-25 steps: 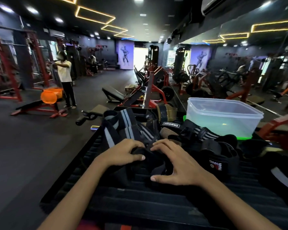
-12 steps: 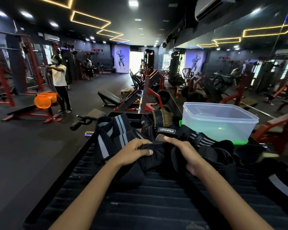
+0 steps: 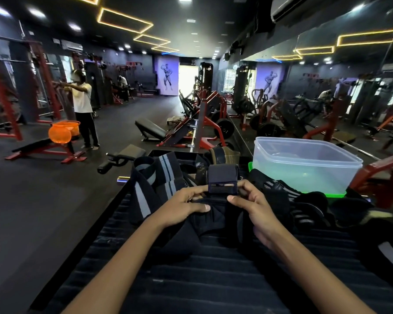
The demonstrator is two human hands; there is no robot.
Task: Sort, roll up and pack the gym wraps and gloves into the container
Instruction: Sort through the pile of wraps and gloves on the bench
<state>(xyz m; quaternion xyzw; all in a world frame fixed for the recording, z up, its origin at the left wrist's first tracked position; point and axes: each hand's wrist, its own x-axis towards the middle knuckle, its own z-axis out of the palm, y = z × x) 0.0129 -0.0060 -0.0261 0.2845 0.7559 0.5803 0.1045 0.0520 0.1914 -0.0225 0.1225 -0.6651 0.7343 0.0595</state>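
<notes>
Gym tabletop (image 3: pixel 213 279): left hand (image 3: pixel 182 206) and right hand (image 3: pixel 252 206), palms down, fingers pinching black wrap (image 3: pixel 222 177) upright between them.

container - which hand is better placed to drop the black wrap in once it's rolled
Right hand: the container sits on its side, with the left hand farther. Both grip the black wrap.

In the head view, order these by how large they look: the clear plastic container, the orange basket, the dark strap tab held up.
1. clear plastic container
2. orange basket, though it stands farther away
3. dark strap tab
</notes>
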